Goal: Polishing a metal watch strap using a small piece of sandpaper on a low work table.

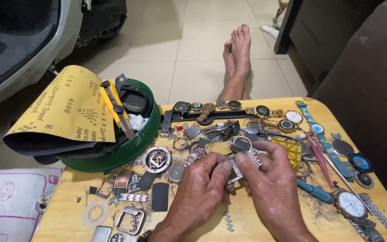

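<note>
My left hand [198, 190] and my right hand [272, 183] meet over the middle of a small yellow table [247, 226]. Both pinch a silver, stone-studded rectangular watch case [237, 169] between thumbs and forefingers, and a short studded bracelet piece [255, 157] hangs off it by my right forefinger. Right under the hands lie loose watch parts: a round silver bezel [156, 159], a small round case [175, 173], a black rectangular plate [160, 196].
A green mesh basket [131, 145] at the left holds a yellow utility knife [115, 105] and rolled yellow sandpaper [63, 110]. Several wristwatches [229, 105] line the far edge. Pink tweezers [319, 152], blue-handled pliers [315, 192] and a white-faced watch [350, 205] lie at the right. My bare feet [237, 58] rest on the tiled floor.
</note>
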